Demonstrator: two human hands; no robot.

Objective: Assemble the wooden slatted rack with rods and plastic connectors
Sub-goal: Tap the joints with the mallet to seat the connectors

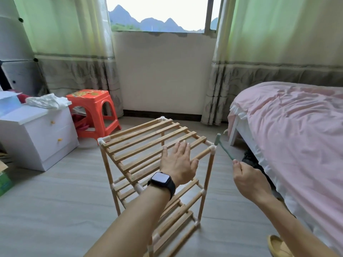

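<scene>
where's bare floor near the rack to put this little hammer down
Widest bare floor for the hammer: between the white drawer unit and the rack. Another strip lies between the rack and the wall under the window. Crowded: the gap towards the bed, with dark items and a yellow shoe.

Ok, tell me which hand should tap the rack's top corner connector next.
Right. The right hand holds the green hammer, its head beside the white corner connector; the left hand lies flat on the top slats, apparently steadying the rack.
</scene>
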